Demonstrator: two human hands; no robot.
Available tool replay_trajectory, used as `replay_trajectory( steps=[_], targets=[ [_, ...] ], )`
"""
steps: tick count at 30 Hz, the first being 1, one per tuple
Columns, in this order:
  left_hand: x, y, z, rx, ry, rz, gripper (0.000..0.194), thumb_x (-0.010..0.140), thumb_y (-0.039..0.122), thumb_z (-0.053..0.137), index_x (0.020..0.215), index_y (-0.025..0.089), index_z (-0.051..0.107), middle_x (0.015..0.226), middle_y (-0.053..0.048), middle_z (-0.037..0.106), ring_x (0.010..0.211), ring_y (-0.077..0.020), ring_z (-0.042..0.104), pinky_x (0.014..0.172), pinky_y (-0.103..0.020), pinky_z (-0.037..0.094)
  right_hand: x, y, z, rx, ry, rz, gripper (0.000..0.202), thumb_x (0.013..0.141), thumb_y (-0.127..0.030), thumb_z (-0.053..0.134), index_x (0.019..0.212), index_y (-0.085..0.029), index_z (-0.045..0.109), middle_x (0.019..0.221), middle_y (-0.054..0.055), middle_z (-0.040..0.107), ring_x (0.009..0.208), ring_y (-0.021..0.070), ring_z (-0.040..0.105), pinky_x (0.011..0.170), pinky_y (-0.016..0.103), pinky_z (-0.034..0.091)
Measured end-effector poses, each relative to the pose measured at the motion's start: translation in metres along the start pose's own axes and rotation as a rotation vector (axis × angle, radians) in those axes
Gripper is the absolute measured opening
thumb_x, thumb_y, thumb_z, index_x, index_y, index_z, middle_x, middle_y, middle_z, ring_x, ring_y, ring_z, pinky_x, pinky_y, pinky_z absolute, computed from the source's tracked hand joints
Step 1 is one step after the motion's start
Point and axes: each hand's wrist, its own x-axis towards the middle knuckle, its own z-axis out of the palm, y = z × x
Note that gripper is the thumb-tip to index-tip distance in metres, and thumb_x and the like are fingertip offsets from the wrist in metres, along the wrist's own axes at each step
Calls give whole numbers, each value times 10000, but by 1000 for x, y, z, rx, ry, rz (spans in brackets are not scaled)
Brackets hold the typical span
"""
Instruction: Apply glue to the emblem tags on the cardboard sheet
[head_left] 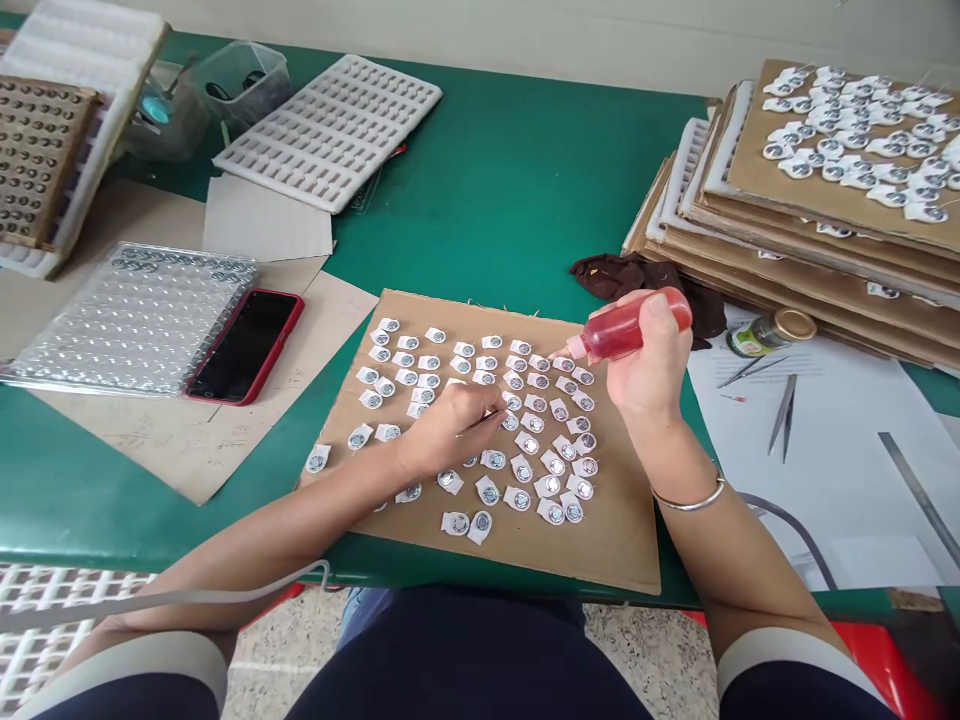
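Note:
A brown cardboard sheet (450, 545) lies in front of me, with many small round silver parts on white tabs (489, 490) spread over it. Over its middle is my left hand (454, 425), fingers pinched on a thin pointed tool (491, 418) whose tip is near one of the parts. My right hand (652, 360) is wrapped round a red squeeze bottle (619, 325) above the sheet's right edge. The bottle is tilted, its pale nozzle pointing left over the upper right parts.
A phone (247, 345) lies beside clear plastic trays (135, 320) at left. White foam trays (330, 130) and plastic boxes (244, 85) stand behind. At right are stacked cardboard sheets (810, 250), a dark cloth (705, 305), a glass jar (757, 335), tweezers (784, 418) and a ruler (919, 495).

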Motion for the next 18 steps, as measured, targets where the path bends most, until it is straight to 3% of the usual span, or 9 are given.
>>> replay_trajectory(
  steps=[8,12,18],
  targets=[
    [4,9,-1,160,-63,108,192,796,82,402,646,147,504,586,-6,496,533,-100,422,515,-251,355,-12,17,5,-181,-31,9,253,786,-484,572,786,-230,572,669,-3,596,556,133,592,459,263,462],
    [0,13,8,342,-99,179,156,739,45,401,667,142,500,643,-39,531,580,-129,452,548,-273,388,-21,20,11,-406,-124,-55,223,720,-429,665,763,-225,584,729,5,632,673,147,607,624,296,503],
    [-6,23,20,659,-122,310,172,736,3,398,693,138,495,707,-78,569,659,-192,520,576,-324,413,-33,24,16,-548,-240,-180,218,688,-365,699,785,-230,558,702,-7,651,647,150,609,614,305,496]
  ],
)
